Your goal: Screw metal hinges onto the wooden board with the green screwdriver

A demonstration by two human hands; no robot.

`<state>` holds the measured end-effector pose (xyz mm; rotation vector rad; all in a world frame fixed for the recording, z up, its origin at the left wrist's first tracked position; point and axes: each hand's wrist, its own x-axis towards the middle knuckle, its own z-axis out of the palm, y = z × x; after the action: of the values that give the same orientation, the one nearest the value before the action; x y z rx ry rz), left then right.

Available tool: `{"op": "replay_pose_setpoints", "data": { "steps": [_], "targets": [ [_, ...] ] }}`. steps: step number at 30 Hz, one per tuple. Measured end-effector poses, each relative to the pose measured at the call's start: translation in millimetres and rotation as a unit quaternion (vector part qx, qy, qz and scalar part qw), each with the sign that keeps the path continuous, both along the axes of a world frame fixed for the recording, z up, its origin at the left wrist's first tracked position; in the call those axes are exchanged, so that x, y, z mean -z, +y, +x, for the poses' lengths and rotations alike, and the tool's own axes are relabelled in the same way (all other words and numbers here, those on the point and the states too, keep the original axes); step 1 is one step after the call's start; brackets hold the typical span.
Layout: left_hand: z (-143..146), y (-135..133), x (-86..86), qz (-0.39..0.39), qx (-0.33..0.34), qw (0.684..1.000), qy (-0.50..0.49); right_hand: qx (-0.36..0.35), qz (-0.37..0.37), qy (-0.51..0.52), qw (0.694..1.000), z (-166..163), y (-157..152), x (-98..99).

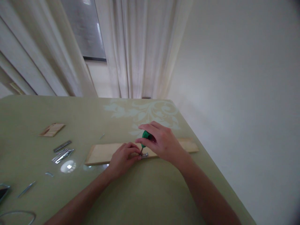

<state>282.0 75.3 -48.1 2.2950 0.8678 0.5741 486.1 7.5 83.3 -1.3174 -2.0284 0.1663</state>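
Observation:
A long pale wooden board (100,153) lies flat on the green table (145,193). My right hand (161,142) grips a green-handled screwdriver (145,136), held upright with its tip down at a small metal bracket (144,154) on the board's near edge. My left hand (123,156) rests on the board, its fingertips pinched around the screwdriver's tip and the screw there. The screw itself is too small to make out.
Several flat metal brackets (62,153) lie left of the board, with a small wooden piece (52,129) farther back. Loose screws (27,188) and a small screw (102,136) are scattered. The table's right edge (211,162) drops beside a white wall; curtains (131,47) hang behind.

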Motion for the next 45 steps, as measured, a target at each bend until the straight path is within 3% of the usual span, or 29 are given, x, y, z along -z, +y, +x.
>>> {"op": "replay_pose_setpoints", "data": {
  "steps": [6, 12, 19, 23, 26, 28, 41, 43, 45],
  "targets": [
    [1.1, -4.7, -4.1, 0.006, -0.01, 1.0, 0.001, 0.022, 0.098, 0.093, 0.991, -15.9, 7.5, 20.9],
    [0.7, -6.1, -3.3, 0.014, -0.004, 1.0, -0.02, -0.033, 0.015, 0.095, 0.995, -9.0, 2.9, 8.6],
    [3.5, -9.7, -15.2, 0.035, 0.017, 0.999, 0.021, -0.106, 0.001, 0.05, 0.993, -2.7, 1.8, 0.9],
    [8.8, -13.7, -15.0, 0.056, 0.004, 0.998, 0.038, -0.002, 0.036, -0.03, 0.999, -12.1, -2.0, 2.1],
    [11.0, -14.3, -10.0, 0.071, -0.003, 0.997, 0.019, 0.124, 0.037, -0.135, 0.982, -20.1, -3.5, 6.1],
    [11.0, -13.3, -7.6, 0.068, 0.012, 0.998, 0.005, 0.154, 0.031, -0.165, 0.974, -24.2, -2.8, 9.3],
    [3.1, -7.7, -4.6, 0.047, 0.05, 0.997, -0.024, -0.057, 0.018, -0.229, 0.972, -4.5, 1.3, -2.3],
    [3.9, -7.3, -2.6, 0.05, 0.042, 0.998, -0.019, -0.038, 0.019, -0.216, 0.976, -6.2, 0.6, -3.1],
    [6.1, -7.5, -1.2, 0.052, 0.028, 0.998, -0.011, 0.035, 0.013, -0.2, 0.979, -12.0, 1.3, -3.8]
  ]
}}
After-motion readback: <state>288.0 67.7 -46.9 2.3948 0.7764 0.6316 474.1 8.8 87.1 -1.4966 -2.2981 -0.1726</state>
